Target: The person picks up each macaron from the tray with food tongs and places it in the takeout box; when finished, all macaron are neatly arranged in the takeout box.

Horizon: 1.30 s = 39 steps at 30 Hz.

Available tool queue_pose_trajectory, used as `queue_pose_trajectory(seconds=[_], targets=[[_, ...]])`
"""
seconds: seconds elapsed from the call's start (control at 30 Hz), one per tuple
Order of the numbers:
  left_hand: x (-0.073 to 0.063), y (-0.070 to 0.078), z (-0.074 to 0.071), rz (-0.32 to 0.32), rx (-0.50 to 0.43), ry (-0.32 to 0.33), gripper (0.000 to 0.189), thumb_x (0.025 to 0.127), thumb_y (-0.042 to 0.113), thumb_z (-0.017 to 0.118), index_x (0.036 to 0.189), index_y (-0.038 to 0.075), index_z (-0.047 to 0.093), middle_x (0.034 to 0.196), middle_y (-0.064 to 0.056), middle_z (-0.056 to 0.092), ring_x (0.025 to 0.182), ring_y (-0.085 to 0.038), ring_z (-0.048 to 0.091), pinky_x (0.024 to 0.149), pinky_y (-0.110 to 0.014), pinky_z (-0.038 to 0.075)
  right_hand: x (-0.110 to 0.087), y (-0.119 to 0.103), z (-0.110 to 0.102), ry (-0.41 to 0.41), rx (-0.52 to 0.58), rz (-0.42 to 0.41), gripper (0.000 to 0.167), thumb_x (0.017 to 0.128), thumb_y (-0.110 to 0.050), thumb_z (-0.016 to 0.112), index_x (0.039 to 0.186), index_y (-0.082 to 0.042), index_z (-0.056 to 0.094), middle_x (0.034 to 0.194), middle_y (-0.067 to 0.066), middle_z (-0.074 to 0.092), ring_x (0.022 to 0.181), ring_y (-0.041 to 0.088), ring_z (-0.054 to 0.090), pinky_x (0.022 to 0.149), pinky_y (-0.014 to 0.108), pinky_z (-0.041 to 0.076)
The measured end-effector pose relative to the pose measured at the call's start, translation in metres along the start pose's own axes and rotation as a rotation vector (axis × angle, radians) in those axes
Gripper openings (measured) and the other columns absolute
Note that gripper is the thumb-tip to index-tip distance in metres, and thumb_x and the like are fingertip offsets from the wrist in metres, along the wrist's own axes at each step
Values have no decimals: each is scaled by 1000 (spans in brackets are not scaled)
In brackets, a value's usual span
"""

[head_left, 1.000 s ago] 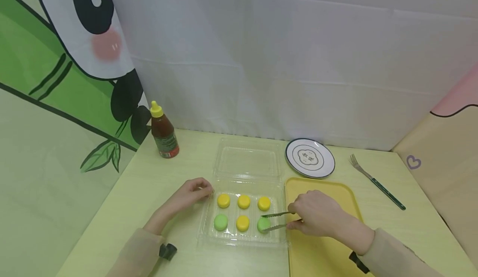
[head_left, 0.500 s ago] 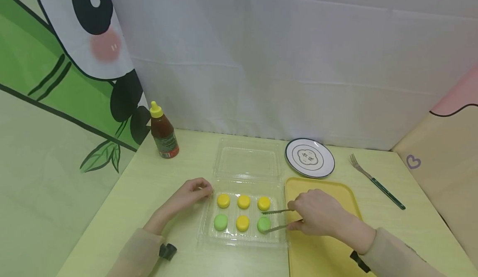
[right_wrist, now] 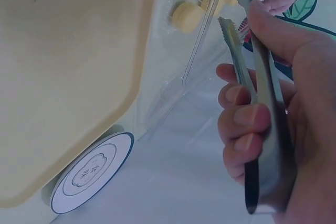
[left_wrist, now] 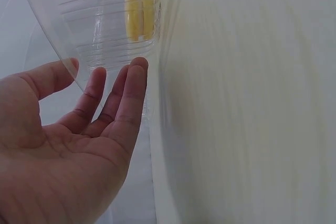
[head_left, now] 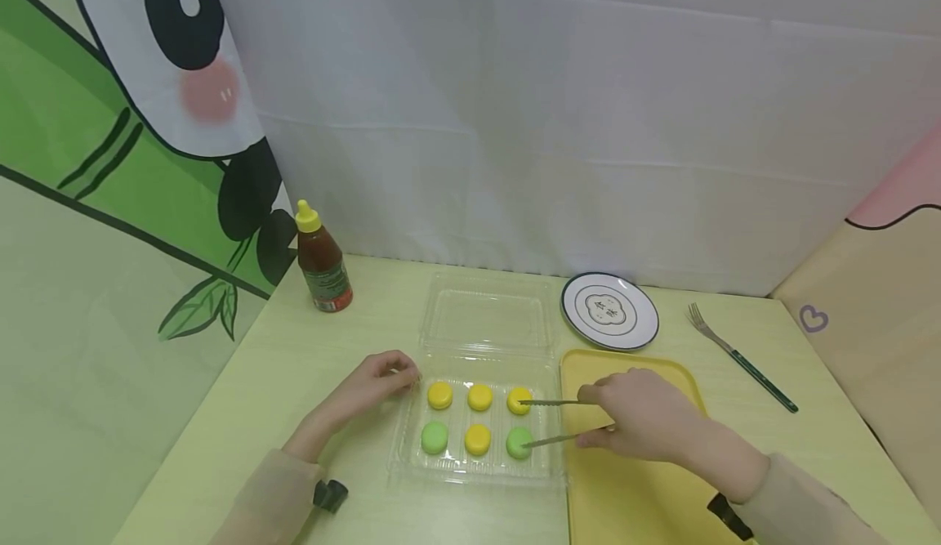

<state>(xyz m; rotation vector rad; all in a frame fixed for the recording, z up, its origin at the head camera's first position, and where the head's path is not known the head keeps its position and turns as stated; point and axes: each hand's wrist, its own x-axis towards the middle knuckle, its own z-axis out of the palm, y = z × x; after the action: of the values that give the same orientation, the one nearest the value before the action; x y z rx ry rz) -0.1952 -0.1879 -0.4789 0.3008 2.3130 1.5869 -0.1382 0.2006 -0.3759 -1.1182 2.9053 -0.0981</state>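
A clear hinged plastic box lies opened out, with several yellow and green macarons in two rows. My left hand holds its left rim between thumb and fingers, the rim passing between them in the left wrist view. My right hand grips metal serrated tongs, their arms spread apart. One tip lies over the back-right yellow macaron, the other over the front-right green macaron. Whether the tips touch them I cannot tell. Nothing is between the tongs' arms in the right wrist view.
A yellow tray lies right of the box, under my right hand. Behind it is a white plate with a dark rim. A fork lies far right; a sauce bottle stands at back left. A curtain closes off the back.
My right hand has shifted slightly right and back, and the tongs have spread wider, one tip moving from above the green macaron to the yellow one behind. My left hand has stayed put.
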Motion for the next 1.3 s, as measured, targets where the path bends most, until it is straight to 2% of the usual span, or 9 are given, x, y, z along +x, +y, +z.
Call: queue_pose_trajectory(seconds=[0.23, 0.33, 0.43, 0.53, 0.7, 0.83, 1.0, 1.17, 1.3], targets=[[1, -1, 0, -3, 16, 1, 27, 101, 27, 61, 109, 2, 65, 101, -9, 66, 91, -19, 60, 81, -35, 49, -13, 13, -9, 81, 13, 20, 45, 82, -54, 76, 107, -17, 73, 92, -8, 72, 71, 7, 64, 61, 31, 50], [2, -2, -1, -9, 23, 1, 26, 101, 27, 60, 108, 3, 65, 101, -9, 66, 91, -19, 60, 81, -33, 49, -21, 21, -10, 98, 39, 47, 47, 82, -56, 75, 108, -17, 72, 81, -14, 64, 66, 2, 54, 59, 27, 45], [2, -3, -1, -15, 21, 1, 26, 100, 28, 61, 108, 4, 66, 101, -9, 66, 92, -19, 60, 82, -32, 49, -30, 30, -11, 104, 89, 103, 46, 82, -55, 76, 107, -17, 69, 69, -16, 48, 61, 0, 39, 55, 24, 35], [2, -3, -1, -7, 22, -5, 27, 100, 29, 61, 108, 3, 66, 102, -9, 66, 92, -19, 61, 82, -32, 50, -41, 38, -11, 124, 131, 160, 44, 81, -53, 77, 105, -17, 68, 65, -15, 39, 58, -1, 34, 54, 22, 32], [2, -3, -1, 12, 26, -7, 28, 101, 29, 60, 108, 2, 65, 102, -10, 66, 92, -19, 61, 84, -35, 50, -58, 53, -8, 189, 154, 221, 41, 81, -49, 80, 103, -18, 66, 64, -17, 39, 55, -3, 34, 54, 22, 34], [3, -3, -1, 1, 21, -5, 27, 100, 29, 61, 108, 3, 65, 101, -9, 66, 93, -19, 61, 84, -34, 50, -73, 64, -4, 235, 164, 281, 38, 81, -45, 81, 102, -18, 65, 65, -18, 41, 54, -3, 36, 53, 21, 34], [2, -2, -1, -7, 25, -5, 27, 100, 28, 61, 108, 3, 66, 101, -9, 66, 93, -19, 61, 84, -34, 49, -90, 76, 3, 304, 121, 351, 36, 81, -42, 82, 101, -17, 66, 64, -19, 43, 52, -3, 36, 50, 22, 31], [0, -1, 0, -10, 22, 0, 28, 101, 28, 61, 110, 2, 65, 101, -9, 66, 93, -21, 60, 84, -38, 49, -106, 88, 15, 350, 84, 439, 35, 80, -42, 82, 98, -18, 65, 64, -20, 45, 50, -2, 36, 48, 23, 30], [0, -1, 1, -13, 18, 4, 28, 101, 28, 60, 111, 2, 64, 102, -9, 66, 93, -21, 60, 83, -39, 48, -117, 97, 23, 353, 125, 519, 37, 83, -40, 80, 101, -12, 65, 65, -15, 49, 50, 0, 39, 48, 25, 32]])
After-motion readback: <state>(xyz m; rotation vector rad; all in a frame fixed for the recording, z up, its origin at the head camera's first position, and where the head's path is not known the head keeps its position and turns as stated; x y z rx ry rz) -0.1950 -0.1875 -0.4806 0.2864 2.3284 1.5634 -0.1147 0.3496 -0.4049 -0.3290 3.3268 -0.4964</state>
